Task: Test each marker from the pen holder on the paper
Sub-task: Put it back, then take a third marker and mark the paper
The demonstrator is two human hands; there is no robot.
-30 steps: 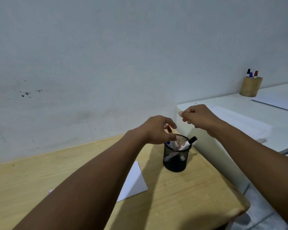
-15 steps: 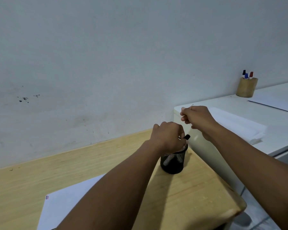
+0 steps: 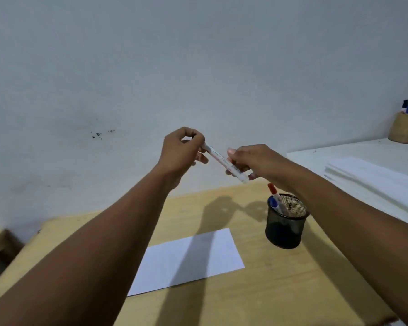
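White marker point(image 3: 224, 162) is pinched in both my hands, up over the wooden table point(image 3: 280, 290). My left hand point(image 3: 181, 154) grips the cap end, my right hand point(image 3: 252, 161) the body. I should pull straight apart, then write on the paper point(image 3: 186, 260) left of the pen holder point(image 3: 284, 229).

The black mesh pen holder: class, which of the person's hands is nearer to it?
Right. The right hand is above the black mesh pen holder, gripping the marker. The left hand grips the marker's other end, farther up and left.
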